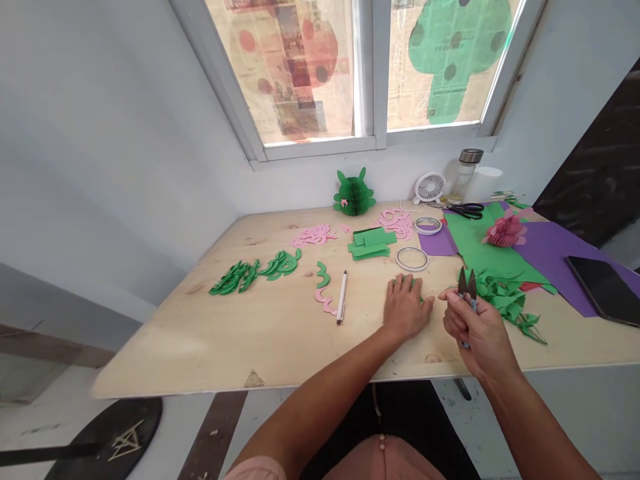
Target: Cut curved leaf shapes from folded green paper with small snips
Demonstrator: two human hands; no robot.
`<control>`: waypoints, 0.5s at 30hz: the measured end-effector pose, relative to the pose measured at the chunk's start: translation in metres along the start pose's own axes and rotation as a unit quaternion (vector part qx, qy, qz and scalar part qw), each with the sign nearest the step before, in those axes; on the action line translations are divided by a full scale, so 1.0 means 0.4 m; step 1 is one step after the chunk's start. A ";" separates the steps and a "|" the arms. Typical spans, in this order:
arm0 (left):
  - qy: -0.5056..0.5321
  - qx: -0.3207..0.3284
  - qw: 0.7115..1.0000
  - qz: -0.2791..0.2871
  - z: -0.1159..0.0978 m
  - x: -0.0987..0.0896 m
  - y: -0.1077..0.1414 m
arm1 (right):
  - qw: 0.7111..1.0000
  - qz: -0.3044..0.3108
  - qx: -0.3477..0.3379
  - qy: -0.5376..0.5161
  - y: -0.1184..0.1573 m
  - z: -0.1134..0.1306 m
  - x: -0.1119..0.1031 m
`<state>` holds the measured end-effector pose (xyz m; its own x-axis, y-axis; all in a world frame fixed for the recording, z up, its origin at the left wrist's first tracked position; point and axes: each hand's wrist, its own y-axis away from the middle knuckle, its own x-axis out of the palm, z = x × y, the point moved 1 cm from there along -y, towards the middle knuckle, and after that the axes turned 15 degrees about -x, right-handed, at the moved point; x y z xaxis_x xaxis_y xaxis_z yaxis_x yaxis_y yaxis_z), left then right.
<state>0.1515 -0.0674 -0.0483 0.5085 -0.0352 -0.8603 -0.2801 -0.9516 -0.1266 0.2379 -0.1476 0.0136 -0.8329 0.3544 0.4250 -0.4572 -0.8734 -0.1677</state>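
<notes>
My left hand (406, 310) lies palm down on the wooden table (200, 340), fingers spread, with bits of green paper showing at its fingertips and beside the thumb. Blue-handled scissors (467, 290) are in my right hand (477, 330), raised over the table's front part, blades pointing up and slightly apart. Green paper scraps (505, 293) lie just beyond and right of that hand. Left of my left hand are a white pen (342, 297), a wavy green piece (323, 274) and a wavy pink piece (326, 301).
Green cut pieces (235, 277) lie at left, pink ones (314, 235) behind. Green strips (371, 243) and tape rolls (412, 259) sit mid-table. A green paper figure (354, 192), small fan (429, 188) and bottle (463, 177) stand at the back; a phone (605, 287) lies right.
</notes>
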 end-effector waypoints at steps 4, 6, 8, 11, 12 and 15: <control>0.039 -0.019 0.999 0.024 -0.081 0.026 -0.004 | 1.000 -0.009 -0.004 0.007 0.009 0.005 -0.020; 0.061 -0.025 0.997 0.041 -0.120 0.044 -0.026 | 1.000 -0.012 -0.011 0.013 0.013 0.007 -0.030; 0.079 -0.012 0.995 0.063 -0.155 0.066 -0.049 | 0.999 -0.018 -0.019 0.019 0.015 0.010 -0.040; 0.096 0.045 0.992 0.072 -0.190 0.082 -0.062 | 0.999 -0.032 -0.025 0.025 0.018 0.016 -0.058; 0.094 0.065 0.991 0.068 -0.194 0.078 -0.057 | 0.999 -0.036 -0.025 0.026 0.019 0.018 -0.064; 0.071 0.111 0.990 0.047 -0.170 0.037 -0.011 | 0.999 -0.043 -0.021 0.018 0.024 0.023 -0.075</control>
<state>0.2158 -0.0844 -0.0270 0.5760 -0.1777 -0.7979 -0.4958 -0.8520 -0.1681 0.2613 -0.1697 0.0076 -0.8007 0.4400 0.4066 -0.5392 -0.8250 -0.1691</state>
